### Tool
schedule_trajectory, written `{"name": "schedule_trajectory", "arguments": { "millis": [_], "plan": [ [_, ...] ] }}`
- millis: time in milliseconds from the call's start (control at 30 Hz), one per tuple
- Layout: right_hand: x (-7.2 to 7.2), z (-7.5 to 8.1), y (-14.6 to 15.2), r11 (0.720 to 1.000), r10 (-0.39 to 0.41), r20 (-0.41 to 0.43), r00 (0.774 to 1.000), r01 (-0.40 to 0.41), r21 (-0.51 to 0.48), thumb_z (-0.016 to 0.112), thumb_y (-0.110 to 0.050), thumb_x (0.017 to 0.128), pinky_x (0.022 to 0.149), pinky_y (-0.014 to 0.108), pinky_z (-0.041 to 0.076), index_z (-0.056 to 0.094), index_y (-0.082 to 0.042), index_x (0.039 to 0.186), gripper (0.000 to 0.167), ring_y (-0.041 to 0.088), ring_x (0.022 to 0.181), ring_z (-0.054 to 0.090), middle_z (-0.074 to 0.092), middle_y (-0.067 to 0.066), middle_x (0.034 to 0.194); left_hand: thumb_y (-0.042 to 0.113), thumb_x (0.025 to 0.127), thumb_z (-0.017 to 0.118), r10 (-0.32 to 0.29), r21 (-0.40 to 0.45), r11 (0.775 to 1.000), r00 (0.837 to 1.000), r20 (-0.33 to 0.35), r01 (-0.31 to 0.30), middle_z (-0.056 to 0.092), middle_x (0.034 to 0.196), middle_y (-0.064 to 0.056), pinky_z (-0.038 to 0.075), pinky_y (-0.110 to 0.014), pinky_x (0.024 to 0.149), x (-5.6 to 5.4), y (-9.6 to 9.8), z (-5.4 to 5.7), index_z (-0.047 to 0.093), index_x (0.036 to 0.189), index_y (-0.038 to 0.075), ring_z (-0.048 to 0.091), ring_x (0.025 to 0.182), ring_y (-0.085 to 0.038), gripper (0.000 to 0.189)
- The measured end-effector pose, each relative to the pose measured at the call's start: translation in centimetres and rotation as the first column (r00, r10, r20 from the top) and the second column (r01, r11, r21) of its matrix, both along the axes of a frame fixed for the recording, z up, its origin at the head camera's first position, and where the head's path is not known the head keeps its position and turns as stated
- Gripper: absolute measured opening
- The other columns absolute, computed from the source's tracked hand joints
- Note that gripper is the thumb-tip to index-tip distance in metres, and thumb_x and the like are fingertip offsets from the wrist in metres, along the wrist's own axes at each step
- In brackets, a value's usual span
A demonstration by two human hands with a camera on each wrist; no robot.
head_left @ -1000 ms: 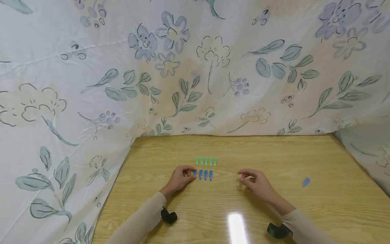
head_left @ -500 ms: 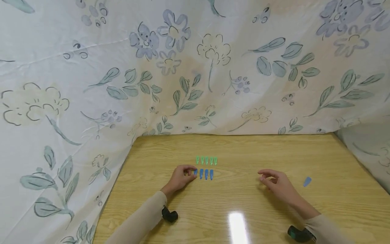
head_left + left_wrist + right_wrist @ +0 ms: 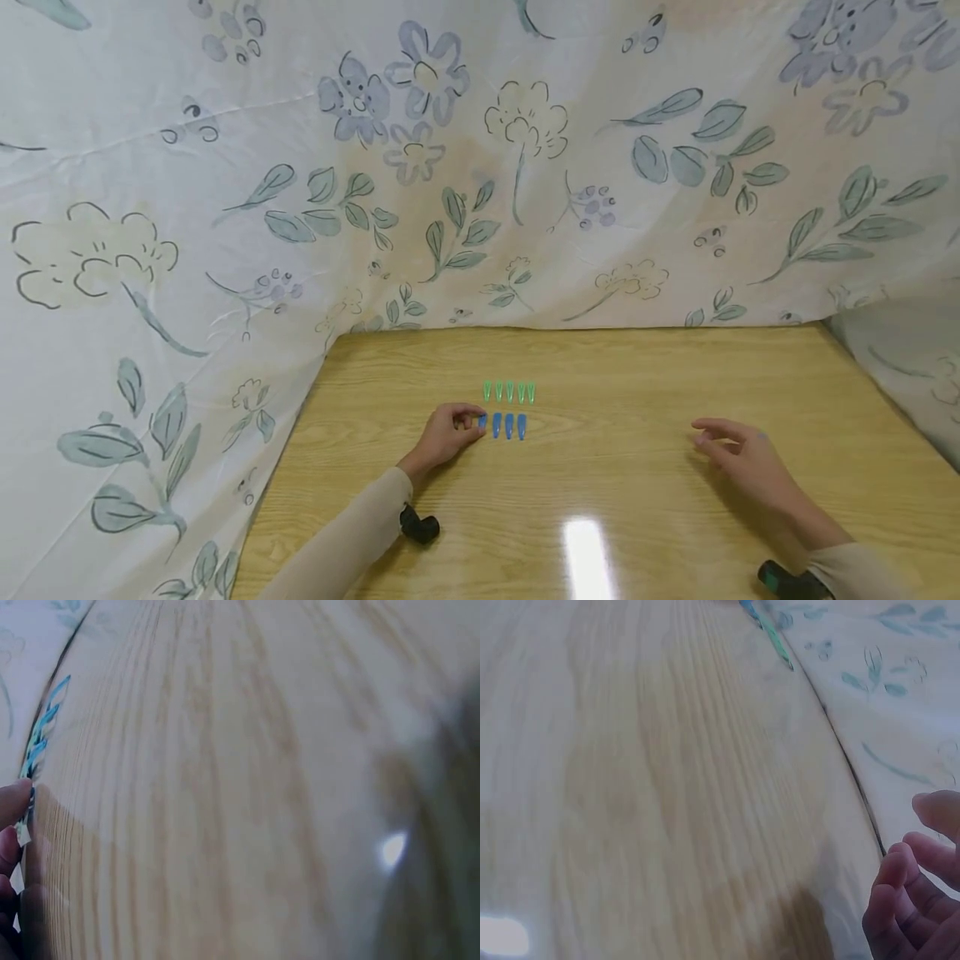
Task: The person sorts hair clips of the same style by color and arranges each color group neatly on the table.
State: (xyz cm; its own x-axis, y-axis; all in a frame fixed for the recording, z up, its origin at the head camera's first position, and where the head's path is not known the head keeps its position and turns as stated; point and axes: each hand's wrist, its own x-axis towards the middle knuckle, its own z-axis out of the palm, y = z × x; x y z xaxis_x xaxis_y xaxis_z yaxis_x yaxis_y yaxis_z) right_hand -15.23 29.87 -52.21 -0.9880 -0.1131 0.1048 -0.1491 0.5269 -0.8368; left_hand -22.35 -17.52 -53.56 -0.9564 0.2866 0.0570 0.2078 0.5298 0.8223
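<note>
In the head view, my left hand (image 3: 446,433) rests on the table with thumb and forefinger pinching the leftmost blue hair clip (image 3: 483,421). To its right lie 3 more blue hair clips (image 3: 509,427), side by side and upright in a row. Behind them runs a row of several green hair clips (image 3: 510,392). My right hand (image 3: 750,467) hovers over the right part of the table, fingers loosely bent and holding nothing. It covers most of a lone blue hair clip (image 3: 762,436), of which only a speck shows past the knuckles.
The wooden table (image 3: 600,375) carries a bright light reflection near its front. A floral cloth (image 3: 450,208) hangs along the back and left edges, with more cloth at the right. Each wrist wears a black camera (image 3: 420,527).
My right hand has moved rightward across the table, from the middle to over the lone blue hair clip. My left hand has stayed at the leftmost blue hair clip.
</note>
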Motion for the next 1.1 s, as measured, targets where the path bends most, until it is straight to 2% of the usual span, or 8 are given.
{"name": "schedule_trajectory", "arguments": {
  "millis": [133,200,433,667,867,967,1033,1100],
  "plan": [
    [0.1,-0.3,1.5,0.999,-0.034,-0.027,0.999,0.034,0.006,0.062,-0.014,0.101,0.052,0.027,0.051,0.060,0.011,0.127,0.036,0.002,0.068,0.066,0.063,-0.018,0.094,0.012,0.090,0.077,-0.001,-0.007,1.000,1.000,0.000,0.001,0.060,0.077,-0.003,0.037,-0.020,0.057,-0.1,0.0,-0.1,0.076,0.110,0.006,0.045,0.063,-0.007,0.021],
    [0.2,-0.5,2.1,0.999,-0.047,-0.041,0.998,0.047,0.006,0.062,-0.013,0.100,0.051,0.027,0.050,0.061,0.013,0.126,0.036,0.004,0.064,0.064,0.060,-0.026,0.090,0.012,0.090,0.077,-0.001,-0.010,1.000,1.000,-0.003,0.001,0.059,0.077,-0.002,0.037,-0.020,0.057,-0.2,0.1,-0.1,0.076,0.110,0.006,0.045,0.064,-0.007,0.021],
    [0.2,-0.9,4.4,0.993,-0.100,-0.056,0.993,0.103,0.058,0.065,-0.013,0.099,0.050,0.025,0.049,0.060,0.013,0.124,0.037,0.002,0.062,0.062,0.059,-0.031,0.087,0.012,0.090,0.077,0.002,-0.023,1.000,1.000,-0.001,-0.002,0.060,0.077,-0.003,0.037,-0.020,0.058,-0.4,0.1,0.1,0.076,0.110,0.006,0.045,0.064,-0.008,0.022],
    [0.8,-0.8,6.2,0.988,-0.128,-0.034,0.991,0.131,0.084,0.070,-0.017,0.097,0.053,0.024,0.051,0.059,0.014,0.126,0.044,-0.013,0.074,0.061,0.055,-0.041,0.089,0.013,0.091,0.076,-0.015,-0.008,1.000,1.000,-0.013,0.015,0.061,0.078,-0.005,0.038,-0.021,0.059,-0.6,0.2,0.3,0.076,0.112,0.006,0.046,0.065,-0.009,0.023],
    [1.1,-1.0,7.6,0.979,-0.157,-0.031,0.987,0.160,0.125,0.071,-0.019,0.096,0.049,0.025,0.049,0.061,0.013,0.123,0.044,-0.010,0.070,0.061,0.052,-0.043,0.087,0.013,0.091,0.076,-0.022,0.000,1.000,1.000,-0.013,0.022,0.062,0.078,-0.006,0.038,-0.021,0.058,-0.4,0.1,0.1,0.075,0.112,0.005,0.046,0.064,-0.008,0.023],
    [1.0,-1.2,7.9,0.971,-0.174,-0.043,0.984,0.178,0.162,0.071,-0.020,0.096,0.050,0.024,0.048,0.063,0.011,0.122,0.042,-0.013,0.070,0.056,0.061,-0.034,0.087,0.013,0.091,0.076,-0.020,0.002,1.000,1.000,-0.008,0.020,0.062,0.078,-0.006,0.039,-0.021,0.058,-0.4,0.1,0.0,0.075,0.112,0.006,0.046,0.064,-0.009,0.023],
    [0.9,-1.2,7.9,0.962,-0.183,-0.061,0.981,0.192,0.196,0.071,-0.021,0.095,0.053,0.021,0.048,0.065,0.010,0.121,0.041,-0.018,0.073,0.051,0.072,-0.015,0.089,0.012,0.091,0.076,-0.017,0.003,1.000,1.000,-0.008,0.017,0.062,0.078,-0.006,0.039,-0.021,0.058,-0.4,0.0,-0.1,0.075,0.112,0.005,0.046,0.064,-0.009,0.023],
    [0.7,-1.2,7.9,0.954,-0.188,-0.070,0.980,0.200,0.222,0.072,-0.022,0.095,0.057,0.015,0.045,0.067,0.008,0.120,0.040,-0.023,0.077,0.046,0.076,0.011,0.097,0.012,0.091,0.076,-0.013,0.001,1.000,1.000,-0.005,0.013,0.062,0.078,-0.006,0.038,-0.021,0.058,-0.4,0.0,-0.1,0.075,0.112,0.006,0.046,0.064,-0.009,0.022]
  ]
}}
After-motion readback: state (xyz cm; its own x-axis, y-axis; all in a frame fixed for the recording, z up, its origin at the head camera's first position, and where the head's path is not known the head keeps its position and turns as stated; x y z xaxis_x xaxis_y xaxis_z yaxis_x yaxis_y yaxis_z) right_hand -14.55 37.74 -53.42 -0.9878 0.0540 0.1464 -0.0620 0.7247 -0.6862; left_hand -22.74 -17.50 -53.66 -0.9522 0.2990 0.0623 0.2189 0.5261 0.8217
